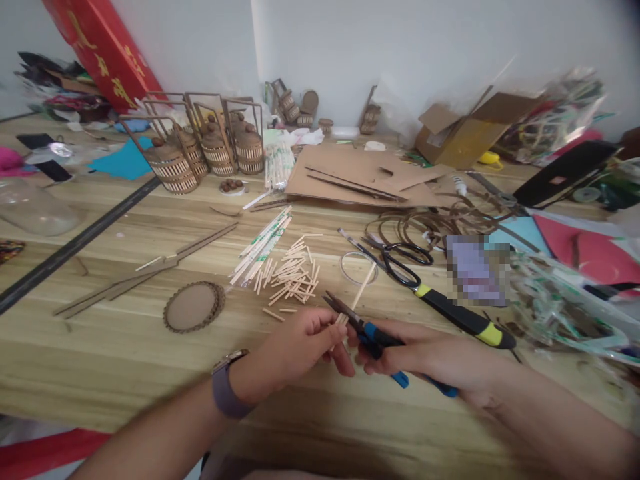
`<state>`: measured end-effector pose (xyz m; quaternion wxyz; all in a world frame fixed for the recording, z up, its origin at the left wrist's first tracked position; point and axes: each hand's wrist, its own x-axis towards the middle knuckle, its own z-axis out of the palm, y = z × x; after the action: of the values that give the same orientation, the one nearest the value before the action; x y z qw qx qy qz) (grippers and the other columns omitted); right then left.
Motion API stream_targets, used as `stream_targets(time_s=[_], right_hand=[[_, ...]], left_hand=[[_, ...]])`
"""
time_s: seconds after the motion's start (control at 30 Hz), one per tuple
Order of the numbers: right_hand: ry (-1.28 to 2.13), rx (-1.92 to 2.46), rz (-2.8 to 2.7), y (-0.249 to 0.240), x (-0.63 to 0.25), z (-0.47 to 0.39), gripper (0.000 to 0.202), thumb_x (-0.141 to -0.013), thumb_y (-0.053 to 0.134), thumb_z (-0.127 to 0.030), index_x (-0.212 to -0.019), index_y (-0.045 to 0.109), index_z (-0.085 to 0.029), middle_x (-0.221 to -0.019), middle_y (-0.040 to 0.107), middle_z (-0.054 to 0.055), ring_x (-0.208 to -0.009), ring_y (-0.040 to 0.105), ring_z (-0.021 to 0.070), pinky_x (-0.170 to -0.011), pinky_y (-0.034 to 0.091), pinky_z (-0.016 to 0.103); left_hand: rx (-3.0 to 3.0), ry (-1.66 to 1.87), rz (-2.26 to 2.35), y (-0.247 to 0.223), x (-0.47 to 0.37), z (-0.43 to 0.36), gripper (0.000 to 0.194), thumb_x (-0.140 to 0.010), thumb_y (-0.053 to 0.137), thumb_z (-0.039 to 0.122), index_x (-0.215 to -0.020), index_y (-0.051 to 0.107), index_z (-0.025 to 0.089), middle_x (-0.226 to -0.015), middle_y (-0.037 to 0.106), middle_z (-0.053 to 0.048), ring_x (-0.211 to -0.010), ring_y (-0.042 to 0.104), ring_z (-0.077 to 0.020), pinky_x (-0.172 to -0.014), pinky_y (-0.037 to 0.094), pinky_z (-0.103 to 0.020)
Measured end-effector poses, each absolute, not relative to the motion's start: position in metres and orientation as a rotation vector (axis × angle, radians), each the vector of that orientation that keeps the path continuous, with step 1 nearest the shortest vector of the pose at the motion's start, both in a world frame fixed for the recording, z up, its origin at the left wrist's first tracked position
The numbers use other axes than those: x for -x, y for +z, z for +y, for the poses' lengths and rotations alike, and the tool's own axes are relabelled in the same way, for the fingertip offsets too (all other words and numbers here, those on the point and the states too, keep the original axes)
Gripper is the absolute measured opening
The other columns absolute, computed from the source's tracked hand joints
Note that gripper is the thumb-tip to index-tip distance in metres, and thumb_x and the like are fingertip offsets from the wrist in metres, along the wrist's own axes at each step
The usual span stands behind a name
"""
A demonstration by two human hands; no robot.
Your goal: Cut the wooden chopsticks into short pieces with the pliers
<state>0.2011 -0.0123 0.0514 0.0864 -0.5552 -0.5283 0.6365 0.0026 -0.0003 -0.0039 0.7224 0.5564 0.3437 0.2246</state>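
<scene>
Beside the pile (295, 275), a stick (365, 285) is pinched by left fingers (331, 337), cutters (371, 331) gripped by right fingers (399, 360).

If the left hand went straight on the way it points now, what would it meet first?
Most likely the metal cutting tool with blue and black handles, gripped by the right hand; it lies close by the left hand, though the exact gap in depth is unclear.

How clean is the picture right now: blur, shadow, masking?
Head view: slightly soft, though left hand and right hand stand out; shadow darkens the table below them; pixel blocks mask a purplish item at right; the top right corner is dark.
</scene>
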Motion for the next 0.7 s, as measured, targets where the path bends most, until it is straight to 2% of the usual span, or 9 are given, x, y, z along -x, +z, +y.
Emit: stream_targets(time_s=[0.17, 0.4, 0.7], right_hand=[[2.002, 1.613, -1.518, 0.053, -0.198, -0.012, 0.023, -0.061, 0.058, -0.024, -0.082, 0.062, -0.019, -0.076, 0.06, -0.001, -0.075, 0.052, 0.0154, -0.064, 0.037, 0.026], [1.997, 1.608, -1.566, 0.05, -0.199, -0.012, 0.026, -0.062, 0.057, -0.026, -0.088, 0.06, -0.019, -0.077, 0.057, -0.001, -0.076, 0.051, 0.0157, -0.064, 0.036, 0.026], [1.781, 1.576, -1.713, 0.039, -0.193, -0.015, 0.013, -0.061, 0.051, -0.019, -0.074, 0.052, -0.021, -0.064, 0.044, -0.004, -0.059, 0.038, 0.0121, -0.052, 0.031, 0.025]], left_hand=[[-1.232, 0.491, 0.754, -0.006, -0.002, -0.001, 0.039, -0.091, 0.047, 0.05, -0.09, 0.061, 0.014, -0.067, 0.07, -0.004, -0.065, 0.062, -0.0134, -0.065, 0.04, -0.023], [-1.23, 0.487, 0.749, -0.005, -0.002, 0.0, 0.039, -0.09, 0.048, 0.05, -0.089, 0.061, 0.014, -0.063, 0.068, -0.003, -0.063, 0.06, -0.0134, -0.065, 0.04, -0.024], [-1.236, 0.482, 0.755, -0.003, -0.002, -0.001, 0.041, -0.09, 0.048, 0.052, -0.092, 0.064, 0.014, -0.062, 0.066, -0.002, -0.061, 0.058, -0.0136, -0.066, 0.04, -0.025]])
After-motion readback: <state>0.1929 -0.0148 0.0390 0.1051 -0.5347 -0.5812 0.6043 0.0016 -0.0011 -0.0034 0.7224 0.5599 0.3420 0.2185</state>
